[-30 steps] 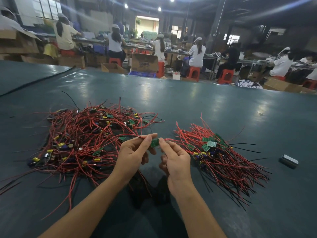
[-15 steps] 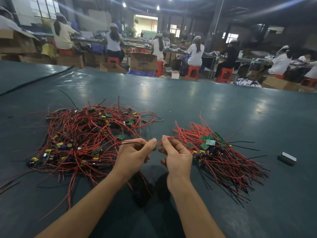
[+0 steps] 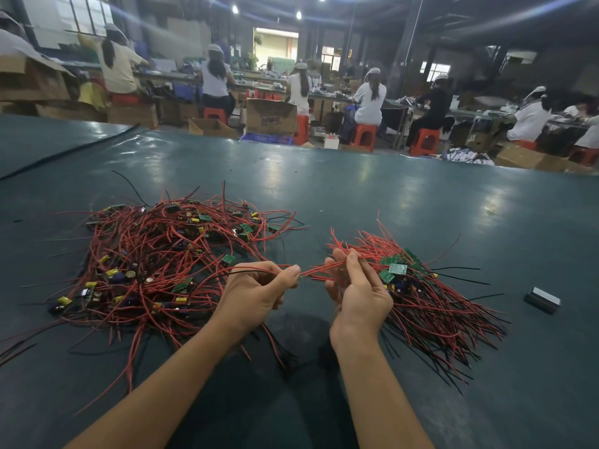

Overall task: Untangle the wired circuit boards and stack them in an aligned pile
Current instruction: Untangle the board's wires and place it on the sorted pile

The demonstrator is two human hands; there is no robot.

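On a dark green table (image 3: 356,196) the left hand (image 3: 256,293) and right hand (image 3: 359,293) each pinch red wires (image 3: 312,271) stretched between them — tangle (image 3: 155,254) left of the grip, pile (image 3: 421,286) right. Light, limp, snag-prone leads — likely safest held near the stiff board (image 3: 299,277).

Cardboard box (image 3: 270,116), far beyond my fingers (image 3: 351,267): dark print, too blurred for me to read.
Green boards (image 3: 398,268), just right of them: no marking I can read.
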